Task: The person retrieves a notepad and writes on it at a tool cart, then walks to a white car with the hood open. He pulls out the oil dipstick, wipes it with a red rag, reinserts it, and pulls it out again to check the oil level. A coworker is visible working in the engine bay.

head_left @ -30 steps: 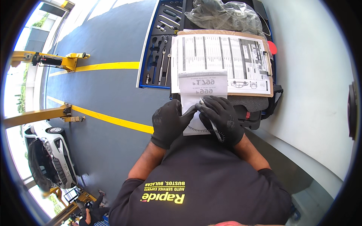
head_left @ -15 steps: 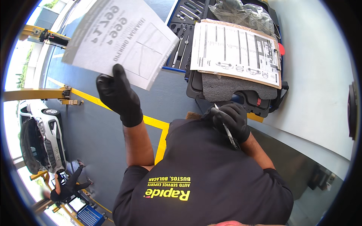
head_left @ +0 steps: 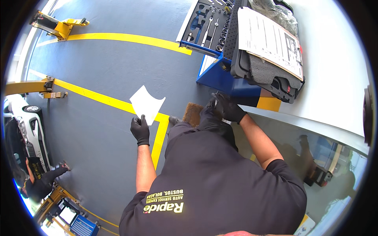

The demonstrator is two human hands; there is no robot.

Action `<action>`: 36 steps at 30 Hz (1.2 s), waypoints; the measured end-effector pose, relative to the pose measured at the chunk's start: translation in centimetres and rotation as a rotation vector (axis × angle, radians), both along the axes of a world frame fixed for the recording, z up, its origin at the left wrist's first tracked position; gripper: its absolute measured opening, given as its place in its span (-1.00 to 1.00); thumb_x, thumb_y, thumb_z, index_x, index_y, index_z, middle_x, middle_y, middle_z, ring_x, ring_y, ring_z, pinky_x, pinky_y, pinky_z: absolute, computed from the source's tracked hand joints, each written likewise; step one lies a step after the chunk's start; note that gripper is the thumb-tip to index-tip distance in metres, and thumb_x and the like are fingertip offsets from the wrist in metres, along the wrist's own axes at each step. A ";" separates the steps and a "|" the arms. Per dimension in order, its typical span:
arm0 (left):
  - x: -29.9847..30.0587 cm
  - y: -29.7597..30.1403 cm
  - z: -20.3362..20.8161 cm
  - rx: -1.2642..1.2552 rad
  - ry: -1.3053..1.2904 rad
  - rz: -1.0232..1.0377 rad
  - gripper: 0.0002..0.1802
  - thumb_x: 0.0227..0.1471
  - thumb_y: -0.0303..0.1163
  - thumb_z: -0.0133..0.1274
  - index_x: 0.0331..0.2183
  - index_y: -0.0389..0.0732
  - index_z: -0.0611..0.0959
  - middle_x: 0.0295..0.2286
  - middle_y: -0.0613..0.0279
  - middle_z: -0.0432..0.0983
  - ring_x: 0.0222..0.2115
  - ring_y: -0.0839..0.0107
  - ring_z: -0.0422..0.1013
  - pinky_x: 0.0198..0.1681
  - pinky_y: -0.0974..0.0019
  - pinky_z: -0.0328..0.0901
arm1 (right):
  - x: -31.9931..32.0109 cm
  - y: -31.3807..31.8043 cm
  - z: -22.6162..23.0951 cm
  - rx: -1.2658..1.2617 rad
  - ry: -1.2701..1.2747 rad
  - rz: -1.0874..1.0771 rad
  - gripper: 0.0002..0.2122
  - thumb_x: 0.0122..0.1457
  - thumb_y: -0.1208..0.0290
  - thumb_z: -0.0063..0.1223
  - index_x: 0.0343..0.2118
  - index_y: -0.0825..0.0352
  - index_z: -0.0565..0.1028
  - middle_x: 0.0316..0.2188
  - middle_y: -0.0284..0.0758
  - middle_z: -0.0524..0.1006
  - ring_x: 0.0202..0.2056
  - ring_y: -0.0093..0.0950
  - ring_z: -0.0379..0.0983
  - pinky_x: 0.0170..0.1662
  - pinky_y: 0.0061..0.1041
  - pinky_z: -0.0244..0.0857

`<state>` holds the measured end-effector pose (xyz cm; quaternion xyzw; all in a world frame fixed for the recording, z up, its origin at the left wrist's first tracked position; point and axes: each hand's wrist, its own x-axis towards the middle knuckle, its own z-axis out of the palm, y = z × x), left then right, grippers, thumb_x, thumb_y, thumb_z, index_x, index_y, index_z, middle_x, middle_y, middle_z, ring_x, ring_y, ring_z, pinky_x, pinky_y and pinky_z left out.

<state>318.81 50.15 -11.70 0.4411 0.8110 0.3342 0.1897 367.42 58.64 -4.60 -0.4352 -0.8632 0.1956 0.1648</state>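
A white paper sheet hangs out over the floor, gripped at its lower edge between the thumb and fingers of my black-gloved left hand. My right hand, also in a black glove, is closed low beside my leg, near the blue tool cabinet. A small light piece of a pen shows at its fingers; the rest of the pen is hidden. Beyond that hand, a clipboard with a printed form lies on an open black case with grey foam.
An open drawer of sockets and ratchets sticks out at the upper middle. A brown mat lies by my foot. Yellow lift arms, a white car and another person are at the left. A pale wall panel stands right.
My left hand has lowered and moved away with the sheet, which now looks smaller. My right hand has reached farther out and down beside my leg. The view has shifted, showing more floor.
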 end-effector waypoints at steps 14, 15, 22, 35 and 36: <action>-9.3 -27.9 -7.2 -0.529 -0.203 0.537 -0.57 0.23 -0.24 0.34 -0.48 -0.31 0.52 -0.55 0.13 0.58 -0.53 0.29 0.49 -0.37 0.08 0.41 | -6.7 8.3 -7.8 0.036 0.624 -1.063 -0.73 0.34 0.47 0.35 -0.02 0.35 0.47 -0.14 -0.16 0.78 -0.14 -0.36 0.76 0.01 -0.32 0.59; -9.8 -27.7 -6.9 -0.497 -0.204 0.564 -0.57 0.24 -0.25 0.34 -0.48 -0.30 0.50 -0.56 0.15 0.56 -0.54 0.31 0.48 -0.38 0.09 0.41 | -6.9 8.3 -7.9 0.066 0.577 -1.056 -0.72 0.33 0.44 0.38 -0.03 0.35 0.48 -0.15 -0.16 0.78 -0.14 -0.34 0.77 0.00 -0.30 0.59; -12.1 -24.3 -4.9 -0.305 -0.281 0.579 -0.56 0.29 -0.29 0.33 -0.48 -0.21 0.42 -0.60 0.32 0.43 -0.61 0.48 0.32 -0.50 0.22 0.29 | -7.6 8.8 -7.0 0.179 0.503 -1.185 -0.65 0.28 0.27 0.47 -0.05 0.30 0.53 -0.20 -0.19 0.75 -0.14 -0.21 0.75 -0.03 -0.20 0.58; -14.2 -26.1 -5.4 -0.397 -0.368 0.742 -0.66 0.28 -0.33 0.31 -0.44 -0.24 0.52 -0.57 0.26 0.56 -0.59 0.47 0.43 -0.48 0.23 0.35 | -2.7 10.0 -11.6 0.223 0.536 -1.129 -0.73 0.29 0.24 0.40 -0.13 0.36 0.69 -0.25 -0.17 0.76 -0.19 -0.25 0.73 -0.04 -0.23 0.58; -14.0 -26.5 -5.6 -0.350 -0.394 0.796 -0.67 0.27 -0.36 0.31 -0.42 -0.26 0.50 -0.56 0.28 0.53 -0.60 0.48 0.40 -0.49 0.22 0.33 | -3.8 10.3 -11.1 0.213 0.510 -1.158 -0.70 0.29 0.20 0.41 -0.10 0.34 0.70 -0.23 -0.18 0.76 -0.17 -0.23 0.73 -0.02 -0.22 0.57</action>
